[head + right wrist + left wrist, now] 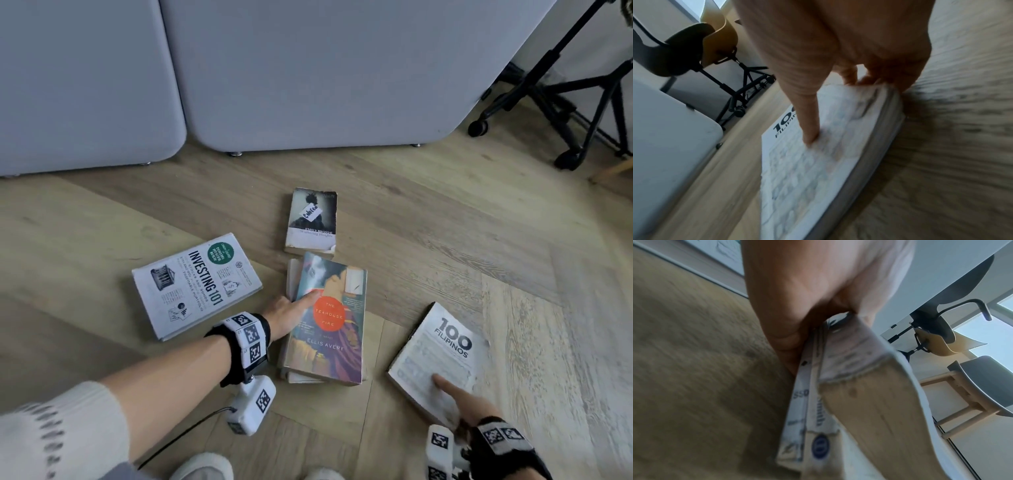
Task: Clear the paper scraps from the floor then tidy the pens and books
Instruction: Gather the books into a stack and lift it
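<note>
1. Nearest the head camera, at 5 o'clock: right hand [476, 407] pinching the near corner of the white "100 Filipinos" book [442, 356], thumb laid flat on the cover, other fingers curled under the edge, corner lifted slightly off the wooden floor [445, 222].
2. At 7 o'clock, reaching toward the centre: left hand [287, 315] gripping the left long edge of the "Teahouse Fire" paperback [329, 322], thumb on the cover, fingers tucked beneath; in the left wrist view, at least one thinner book clamped underneath in the same grasp.
3. At 9 o'clock from that stack, just beside it: "Investing 101" hardback [195, 284], flat on the floor, untouched.
4. At 12 o'clock, just beyond the stack's top edge: worn "Wuthering Heights" paperback [311, 222], flat, with a small white label on the cover.
5. No paper scraps or pens visible anywhere; book-gathering stage, judged under way.
6. Handling, as a judgement: paperbacks light but floppy, worn covers and frayed corners apt to bend or tear under a corner pinch; better taken at the spine or mid-edge, fingers fully under. Hardback stiffer and heavier, best as the base of a pile. Glossy covers likely to slide when stacked.
</note>
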The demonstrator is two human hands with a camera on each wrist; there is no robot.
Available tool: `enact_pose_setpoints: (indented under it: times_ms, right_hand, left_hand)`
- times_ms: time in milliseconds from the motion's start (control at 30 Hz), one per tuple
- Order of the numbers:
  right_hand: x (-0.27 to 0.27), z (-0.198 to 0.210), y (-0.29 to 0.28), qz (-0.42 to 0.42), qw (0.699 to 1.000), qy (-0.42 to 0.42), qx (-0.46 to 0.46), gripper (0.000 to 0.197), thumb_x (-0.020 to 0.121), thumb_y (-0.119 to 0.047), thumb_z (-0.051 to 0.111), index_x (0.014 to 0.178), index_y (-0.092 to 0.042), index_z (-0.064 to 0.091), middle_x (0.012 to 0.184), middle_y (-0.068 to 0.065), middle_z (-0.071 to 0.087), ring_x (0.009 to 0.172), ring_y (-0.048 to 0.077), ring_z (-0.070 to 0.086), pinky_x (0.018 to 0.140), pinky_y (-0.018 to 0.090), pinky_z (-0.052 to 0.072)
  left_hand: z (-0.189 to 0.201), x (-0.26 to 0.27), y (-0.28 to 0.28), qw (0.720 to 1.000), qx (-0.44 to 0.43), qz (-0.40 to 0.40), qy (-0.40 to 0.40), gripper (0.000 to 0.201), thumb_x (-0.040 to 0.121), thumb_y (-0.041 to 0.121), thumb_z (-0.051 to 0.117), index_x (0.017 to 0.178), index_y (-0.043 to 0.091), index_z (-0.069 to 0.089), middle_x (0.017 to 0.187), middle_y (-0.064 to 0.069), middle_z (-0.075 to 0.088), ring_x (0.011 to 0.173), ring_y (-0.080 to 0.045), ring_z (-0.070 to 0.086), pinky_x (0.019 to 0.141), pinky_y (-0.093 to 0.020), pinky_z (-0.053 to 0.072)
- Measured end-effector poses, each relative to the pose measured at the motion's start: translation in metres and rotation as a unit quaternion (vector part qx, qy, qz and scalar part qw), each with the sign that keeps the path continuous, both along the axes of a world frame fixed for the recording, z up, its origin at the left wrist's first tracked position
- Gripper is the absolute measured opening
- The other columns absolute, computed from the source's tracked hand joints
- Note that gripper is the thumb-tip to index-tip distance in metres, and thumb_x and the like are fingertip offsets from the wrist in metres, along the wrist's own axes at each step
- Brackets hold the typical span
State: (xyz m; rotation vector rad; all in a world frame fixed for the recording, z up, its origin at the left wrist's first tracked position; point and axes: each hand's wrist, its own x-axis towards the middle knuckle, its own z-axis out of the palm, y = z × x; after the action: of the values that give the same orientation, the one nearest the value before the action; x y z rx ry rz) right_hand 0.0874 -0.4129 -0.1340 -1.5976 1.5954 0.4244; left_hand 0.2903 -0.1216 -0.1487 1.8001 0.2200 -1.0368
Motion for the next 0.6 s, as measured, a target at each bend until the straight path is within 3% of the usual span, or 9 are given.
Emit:
enact_pose_setpoints:
  times_ms: [67,100,167,233,300,400,500,567,600]
  right_hand:
    - [-0.005,-0.027,-0.019,-0.002,0.998,-0.062,-0.016,0.111,0.024,-0.068,0.085,0.111,-0.003,0.062,0.103,0.018,0.069,0.089,0.036,0.067,0.084,0.052,0.054]
    - [-0.005,-0.039,-0.028,-0.027,0.995,-0.098,-0.014,0.11,0.02,-0.067,0.086,0.105,-0.001,0.063,0.102,0.021,0.069,0.091,0.039,0.067,0.085,0.054,0.054]
    - [0.009,-0.015,-0.01,-0.061,0.986,-0.157,0.013,0.089,0.036,-0.049,0.091,0.101,0.007,0.063,0.103,0.029,0.068,0.085,0.04,0.067,0.071,0.047,0.057]
    - [0.027,0.012,0.003,-0.065,0.971,-0.23,0.0,0.077,0.056,-0.032,0.087,0.113,0.009,0.056,0.108,0.028,0.065,0.078,0.034,0.066,0.059,0.036,0.055]
    - [0.043,0.028,0.011,-0.041,0.945,-0.323,-0.018,0.057,0.081,-0.023,0.073,0.126,0.004,0.049,0.114,0.021,0.063,0.079,0.024,0.064,0.055,0.031,0.055]
    - [0.059,0.048,0.036,-0.041,0.893,-0.446,0.033,0.044,0.088,-0.023,0.067,0.126,-0.008,0.052,0.111,0.013,0.066,0.082,0.02,0.07,0.058,0.026,0.058]
    - [0.07,0.054,0.073,0.088,0.904,-0.415,0.042,0.048,0.083,-0.04,0.07,0.122,-0.018,0.052,0.111,0.008,0.068,0.094,0.023,0.07,0.078,0.042,0.057]
    - [0.076,0.046,0.104,0.218,0.915,-0.341,0.004,0.033,0.089,-0.036,0.063,0.113,-0.017,0.051,0.101,0.007,0.07,0.083,0.019,0.07,0.069,0.031,0.056]
    - [0.079,0.039,0.117,0.296,0.912,-0.281,-0.035,0.027,0.091,-0.037,0.06,0.108,-0.018,0.05,0.098,0.007,0.069,0.078,0.015,0.068,0.065,0.025,0.053]
  left_hand:
    - [0.012,-0.002,0.0,1.0,-0.001,0.001,0.003,0.127,0.049,0.098,0.047,0.14,0.009,0.041,0.141,-0.01,0.048,0.127,-0.026,0.048,0.111,-0.043,0.033]
    - [0.017,-0.003,0.0,1.0,0.0,0.001,-0.002,0.121,0.056,0.094,0.047,0.143,0.009,0.037,0.145,-0.01,0.043,0.131,-0.027,0.044,0.112,-0.042,0.03]
    - [0.021,-0.002,-0.001,1.0,0.016,0.004,-0.012,0.108,0.07,0.085,0.047,0.145,0.008,0.033,0.149,-0.011,0.037,0.135,-0.026,0.039,0.11,-0.036,0.028]
    - [0.019,0.001,-0.001,1.0,0.021,-0.001,-0.012,0.104,0.075,0.081,0.045,0.147,0.008,0.03,0.152,-0.011,0.032,0.138,-0.026,0.035,0.11,-0.039,0.027]
    - [0.02,0.001,0.0,1.0,0.023,-0.01,-0.007,0.109,0.072,0.085,0.043,0.149,0.009,0.027,0.155,-0.011,0.028,0.14,-0.027,0.031,0.113,-0.043,0.026]
    - [0.022,0.0,-0.002,1.0,0.0,-0.004,-0.005,0.1,0.08,0.079,0.039,0.149,0.009,0.028,0.156,-0.013,0.025,0.142,-0.028,0.029,0.113,-0.042,0.026]
    - [0.027,0.0,-0.003,0.999,-0.024,0.028,-0.018,0.097,0.08,0.081,0.03,0.149,0.012,0.033,0.153,-0.013,0.032,0.139,-0.028,0.033,0.114,-0.041,0.024]
    - [0.033,-0.001,0.0,0.996,-0.077,0.032,0.03,0.103,0.07,0.092,0.026,0.149,0.027,0.032,0.153,-0.005,0.034,0.14,-0.024,0.033,0.114,-0.044,0.021]
    - [0.031,-0.001,0.001,0.993,-0.102,0.021,0.046,0.108,0.061,0.098,0.028,0.145,0.031,0.04,0.15,-0.002,0.041,0.137,-0.023,0.039,0.113,-0.043,0.025]
